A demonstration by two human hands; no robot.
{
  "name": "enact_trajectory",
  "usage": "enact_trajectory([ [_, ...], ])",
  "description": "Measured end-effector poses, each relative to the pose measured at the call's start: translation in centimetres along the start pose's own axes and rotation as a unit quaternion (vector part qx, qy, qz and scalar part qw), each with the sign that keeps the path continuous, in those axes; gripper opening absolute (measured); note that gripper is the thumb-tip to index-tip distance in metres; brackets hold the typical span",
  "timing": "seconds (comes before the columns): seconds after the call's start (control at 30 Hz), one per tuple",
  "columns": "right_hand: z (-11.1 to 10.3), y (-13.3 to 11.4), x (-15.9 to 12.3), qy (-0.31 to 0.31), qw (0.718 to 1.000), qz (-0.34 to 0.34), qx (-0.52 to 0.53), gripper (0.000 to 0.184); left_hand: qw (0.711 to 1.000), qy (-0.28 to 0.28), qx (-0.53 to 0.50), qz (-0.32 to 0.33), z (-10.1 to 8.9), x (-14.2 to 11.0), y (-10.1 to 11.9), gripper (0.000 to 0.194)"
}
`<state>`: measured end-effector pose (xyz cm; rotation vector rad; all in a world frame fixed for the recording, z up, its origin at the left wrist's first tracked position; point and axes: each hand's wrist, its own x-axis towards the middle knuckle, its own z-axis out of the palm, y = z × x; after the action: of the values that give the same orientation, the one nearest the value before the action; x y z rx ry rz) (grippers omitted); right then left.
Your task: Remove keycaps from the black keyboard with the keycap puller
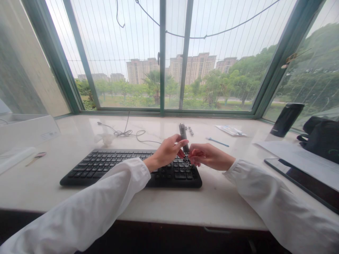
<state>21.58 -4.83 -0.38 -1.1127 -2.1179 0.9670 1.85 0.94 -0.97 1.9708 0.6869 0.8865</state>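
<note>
1. White sleeves, L (79,208) & R (278,203), sit closest to my cam, angled fwd over the pale tabletop (169,208).
2. I see the L hand (166,151) over the R half of the black keyboard (92,165); its fingers are clamped on a dark stick (183,133), approx. upright, lower end by the numpad.
3. R hand (210,156) is at the keyboard's R end, fingers bunched nr the stick's lower end; from my feed I can't tell if they pinch anything.
4. Keyboard lies flat, approx. mid-tabletop, below both hands.
5. Just behind the stick I've got small grey pcs (191,131); R of those, a blue pen-like item (217,142) & a white packet (231,130).
6. Thin dark cable (126,133), looped, behind the keyboard.
7. Far R: paper (275,148) partly over a dark slab (304,181).
</note>
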Motion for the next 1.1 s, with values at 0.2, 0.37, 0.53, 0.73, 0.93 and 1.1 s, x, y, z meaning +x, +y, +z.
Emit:
enact_trajectory([
  [0.2, 0.0, 0.3, 0.1, -0.013, 0.999, 0.016, 0.046, 0.033, 1.0, 0.001, -0.005, -0.015, 0.0, 0.2, -0.4, 0.04],
  [0.37, 0.1, 0.3, 0.2, -0.022, 0.995, 0.037, 0.085, 0.04, 1.0, 0.006, -0.006, -0.014, 0.0, 0.3, -0.4, 0.04],
  [0.53, 0.0, 0.4, 0.3, -0.046, 0.989, 0.064, 0.123, 0.045, 1.0, 0.001, -0.014, -0.013, 0.1, 0.4, -0.7, 0.037],
  [0.73, 0.1, 0.7, 0.5, -0.059, 0.982, 0.077, 0.163, 0.047, 1.0, -0.003, 0.0, 0.0, 0.1, 0.7, -1.2, 0.033],
  [0.93, 0.0, 0.6, 0.3, -0.063, 0.98, 0.07, 0.176, 0.043, 1.0, 0.004, 0.015, 0.018, 0.3, 0.9, -1.4, 0.033],
  [1.1, 0.0, 0.7, 0.3, -0.062, 0.979, 0.075, 0.177, 0.044, 0.998, 0.009, 0.042, 0.038, 0.3, 0.8, -1.1, 0.034],
])
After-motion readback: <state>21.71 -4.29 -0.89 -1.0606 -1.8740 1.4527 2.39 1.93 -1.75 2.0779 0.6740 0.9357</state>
